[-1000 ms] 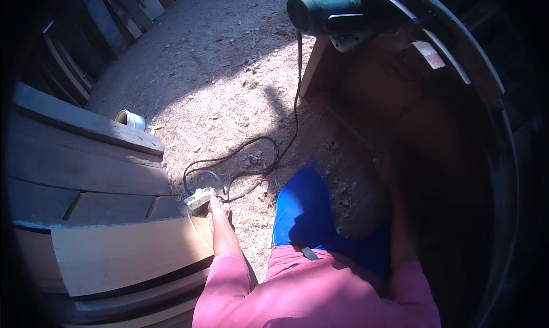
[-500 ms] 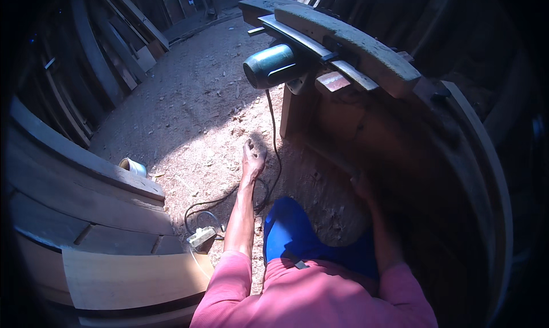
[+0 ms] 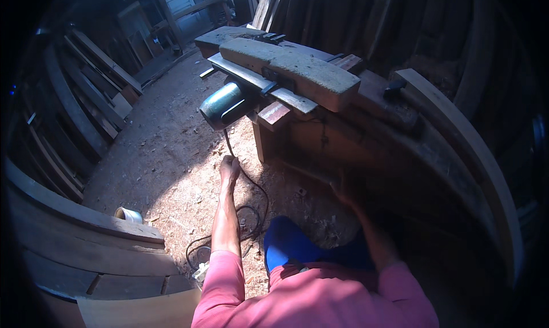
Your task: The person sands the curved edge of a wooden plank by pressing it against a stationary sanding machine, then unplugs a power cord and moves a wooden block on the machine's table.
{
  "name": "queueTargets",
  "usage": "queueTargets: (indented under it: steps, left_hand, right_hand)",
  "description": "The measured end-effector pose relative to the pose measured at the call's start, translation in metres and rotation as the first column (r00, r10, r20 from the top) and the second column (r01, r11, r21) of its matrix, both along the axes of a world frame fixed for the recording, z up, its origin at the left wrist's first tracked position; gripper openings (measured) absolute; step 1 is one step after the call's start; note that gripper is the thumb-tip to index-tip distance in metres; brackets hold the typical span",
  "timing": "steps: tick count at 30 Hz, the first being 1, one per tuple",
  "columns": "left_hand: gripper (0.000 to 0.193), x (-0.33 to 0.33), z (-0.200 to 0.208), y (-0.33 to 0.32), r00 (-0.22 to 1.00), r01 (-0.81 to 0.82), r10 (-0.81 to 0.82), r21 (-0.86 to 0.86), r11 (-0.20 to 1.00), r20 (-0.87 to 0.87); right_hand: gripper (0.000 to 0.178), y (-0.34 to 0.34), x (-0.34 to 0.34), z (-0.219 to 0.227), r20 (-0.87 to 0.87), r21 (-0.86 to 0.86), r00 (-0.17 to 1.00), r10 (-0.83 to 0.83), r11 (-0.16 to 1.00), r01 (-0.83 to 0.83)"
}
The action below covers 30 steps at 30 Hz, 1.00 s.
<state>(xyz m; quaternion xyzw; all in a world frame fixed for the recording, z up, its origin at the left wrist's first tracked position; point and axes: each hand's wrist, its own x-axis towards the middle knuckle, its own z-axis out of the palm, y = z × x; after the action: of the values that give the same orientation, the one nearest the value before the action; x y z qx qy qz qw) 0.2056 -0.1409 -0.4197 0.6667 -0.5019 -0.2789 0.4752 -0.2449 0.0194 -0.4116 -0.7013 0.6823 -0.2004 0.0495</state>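
Ahead of me, a power tool with a dark green cylindrical motor housing point(image 3: 222, 106) is fixed beside a long metal plate point(image 3: 260, 83) on a wooden workbench point(image 3: 274, 139). A thick, rough wooden block point(image 3: 291, 68) lies along the plate. Below the motor, my left hand point(image 3: 230, 169) is closed at the black power cord point(image 3: 254, 183), its fingers seeming to wrap it. In the bench's shadow, my right hand point(image 3: 344, 192) hangs low near the bench side; its fingers look apart, with nothing visible in them, though the detail is dim.
Stacked boards point(image 3: 86, 231) line my left, near a small white bucket point(image 3: 128, 215). A pale extension socket point(image 3: 201, 272) sits among cord loops on the shaving-strewn floor point(image 3: 171, 205). A long curved board point(image 3: 457, 128) leans at right. More planks point(image 3: 80, 93) stand against the far left wall.
My left hand has moved forward to the cord below the motor. The view has turned, so the bench and tool sit further left and lower. My right hand remains low by the bench.
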Motion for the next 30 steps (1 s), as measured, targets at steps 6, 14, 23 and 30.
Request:
queueTargets:
  steps: [6,14,23,30]
  left_hand:
    - [0.056,0.008,0.042,0.030,0.929,-0.218,0.246,-0.130,0.967,0.277]
    - [0.042,-0.043,0.125,0.031,0.893,0.362,-0.411,-0.250,0.898,-0.182]
    - [0.037,-0.080,0.172,0.020,0.799,0.440,-0.563,-0.434,0.786,-0.211]
    - [0.038,-0.088,0.174,0.020,0.853,0.521,-0.464,-0.366,0.771,0.237]
  right_hand:
    - [0.068,-0.026,0.049,0.110,0.869,-0.220,0.455,0.195,0.975,0.003]
    - [0.035,-0.074,0.005,0.073,0.840,-0.322,0.445,0.312,0.945,-0.054]
    - [0.031,0.013,0.057,0.127,0.398,-0.423,0.916,0.057,0.897,0.128]
    - [0.040,-0.067,0.152,0.150,0.627,-0.315,0.692,0.359,0.929,-0.196]
